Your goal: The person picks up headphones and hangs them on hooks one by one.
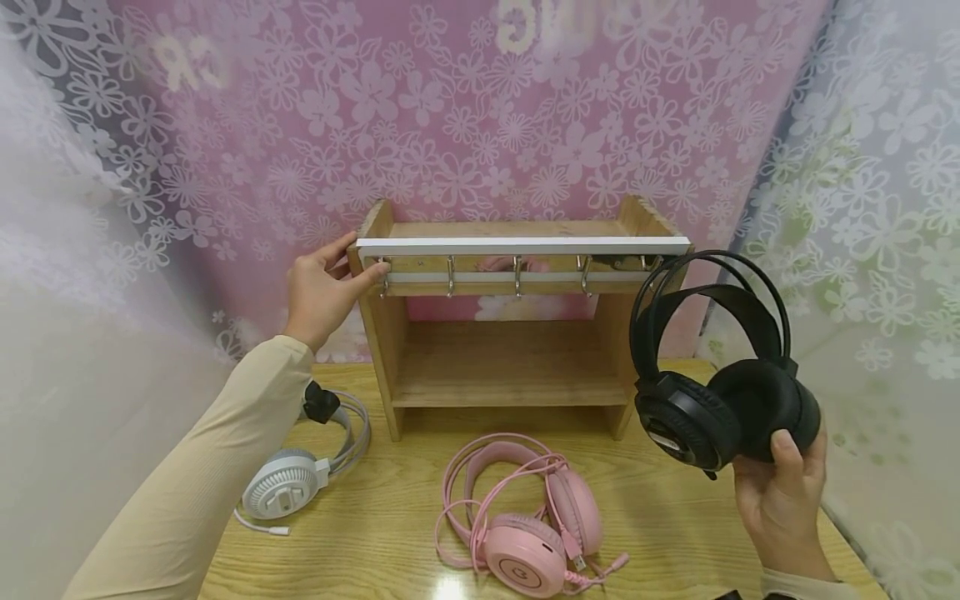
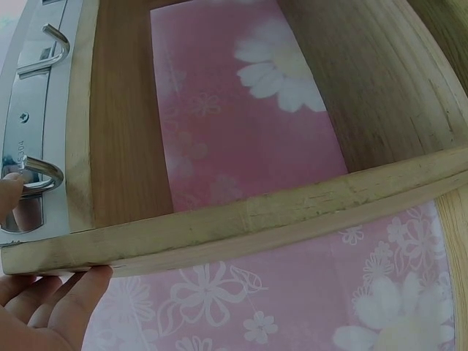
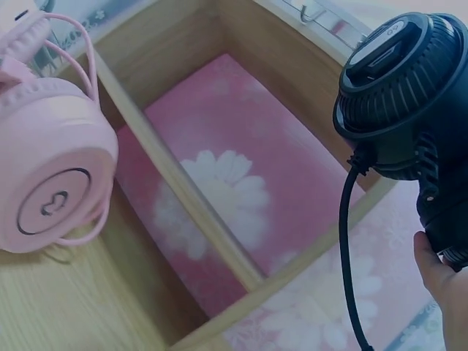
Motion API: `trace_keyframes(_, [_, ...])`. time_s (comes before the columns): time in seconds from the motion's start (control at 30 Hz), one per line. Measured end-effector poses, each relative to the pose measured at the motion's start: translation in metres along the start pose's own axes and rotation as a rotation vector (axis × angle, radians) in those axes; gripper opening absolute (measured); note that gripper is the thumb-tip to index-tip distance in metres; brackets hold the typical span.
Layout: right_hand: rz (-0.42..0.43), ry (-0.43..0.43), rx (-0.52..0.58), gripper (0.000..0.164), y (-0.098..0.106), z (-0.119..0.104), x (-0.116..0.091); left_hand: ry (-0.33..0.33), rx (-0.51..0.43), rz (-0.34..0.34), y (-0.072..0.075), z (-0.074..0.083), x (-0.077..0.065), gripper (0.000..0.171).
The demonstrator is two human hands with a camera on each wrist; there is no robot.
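Observation:
My left hand (image 1: 324, 287) grips the upper left corner of a small wooden shelf (image 1: 621, 333). Its thumb lies by the end hook (image 2: 42, 174) of a metal hook rail (image 1: 420, 265), and the other fingers reach round the outside of the side panel. In my right hand (image 1: 783, 504) is a pair of black over-ear headphones (image 1: 686, 421), held by one ear cup with the headband up. The headphones are raised at the shelf's right side, their band overlapping the rail's right end in the head view. A black cable (image 3: 346, 256) hangs from them.
Pink headphones (image 1: 525, 554) with a coiled cable and USB plug lie on the wooden table (image 1: 360, 542) before the shelf. White headphones (image 1: 281, 487) lie at the left, partly behind my left sleeve (image 1: 217, 442). Flower-patterned cloth (image 1: 480, 142) hangs behind and at both sides.

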State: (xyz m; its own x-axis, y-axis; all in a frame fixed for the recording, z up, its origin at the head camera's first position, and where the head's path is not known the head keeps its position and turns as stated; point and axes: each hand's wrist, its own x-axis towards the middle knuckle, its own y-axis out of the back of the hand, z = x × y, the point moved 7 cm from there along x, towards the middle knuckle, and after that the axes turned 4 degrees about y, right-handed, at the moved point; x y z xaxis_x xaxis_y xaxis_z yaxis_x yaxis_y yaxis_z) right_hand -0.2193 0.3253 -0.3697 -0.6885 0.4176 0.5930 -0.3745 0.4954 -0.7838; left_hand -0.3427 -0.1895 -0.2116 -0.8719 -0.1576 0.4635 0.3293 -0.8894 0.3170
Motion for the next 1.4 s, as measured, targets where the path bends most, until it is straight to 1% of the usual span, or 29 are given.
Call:
trace_keyframes(0.23, [0.03, -0.012, 0.003, 0.048, 0.003, 0.012, -0.012, -0.008, 0.0, 0.001, 0.0, 0.001, -0.001, 0.067])
trace_keyframes(0.5, [-0.007, -0.025, -0.015, 0.047, 0.003, 0.021, -0.02, -0.019, -0.013, 0.0, 0.0, 0.002, -0.001, 0.067])
trace_keyframes(0.6, [-0.004, -0.029, -0.021, 0.046, 0.005, 0.024, -0.023, -0.026, -0.023, 0.001, -0.001, 0.001, 0.0, 0.068])
trace_keyframes(0.77, [0.009, -0.033, -0.039, 0.045, 0.009, 0.027, -0.028, -0.03, -0.011, 0.005, -0.001, 0.002, -0.001, 0.068])
trace_keyframes(0.87, [-0.003, -0.033, -0.043, 0.048, 0.011, 0.028, -0.03, -0.024, -0.005, 0.002, -0.001, 0.002, -0.001, 0.068])
trace_keyframes(1.0, [-0.044, -0.041, -0.053, 0.053, 0.011, 0.029, -0.03, -0.022, -0.006, 0.001, -0.001, 0.003, -0.001, 0.068])
trace_keyframes(1.17, [-0.084, -0.09, -0.049, 0.056, 0.014, 0.031, -0.03, -0.023, -0.01, 0.003, -0.002, 0.002, 0.0, 0.068])
trace_keyframes(1.4, [-0.151, -0.197, 0.062, 0.068, 0.023, 0.035, -0.034, -0.022, -0.012, -0.002, -0.002, 0.001, -0.001, 0.068])
